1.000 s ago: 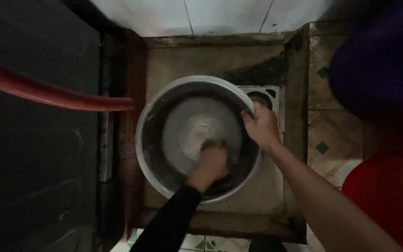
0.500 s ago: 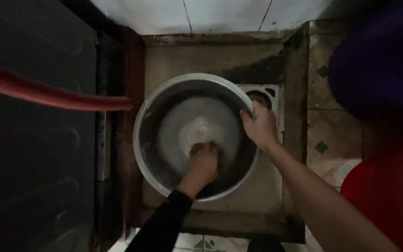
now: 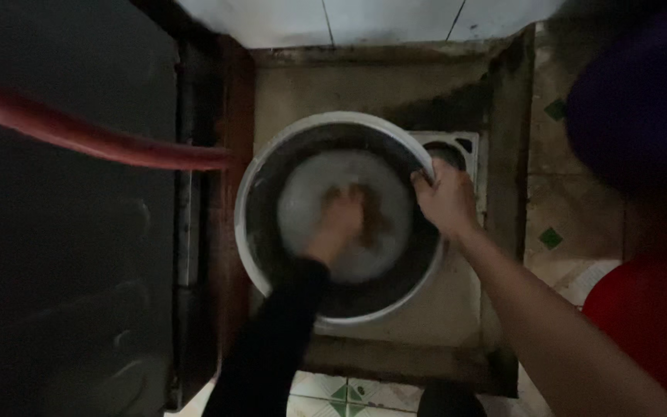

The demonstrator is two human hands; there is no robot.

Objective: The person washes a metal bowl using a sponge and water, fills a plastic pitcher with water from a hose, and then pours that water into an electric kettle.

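So my left hand (image 3: 343, 215) has slid up from the near side to the middle of the metal basin (image 3: 272, 166), blurry, palm pressed down, can't tell what it grips. My right hand (image 3: 445, 202) still clamps the rim, keeping the basin steady in the floor sink (image 3: 395, 77).

Left arm is wearing a long black sleeve (image 3: 272, 340), plain, no visible markings or seams, reaching all the way to the wrist. Left hand (image 3: 343, 216) is showing bare past the cuff and is coming out motion-blurred, so no finger detail. Right arm (image 3: 550, 324) is showing bare from wrist to as far up as the frame goes, no sleeve edge in view. Right hand (image 3: 445, 202) is showing bare too: no glove, ring, watch or band that I can make out. Lighting is running dim, so fabric texture isn't resolving.
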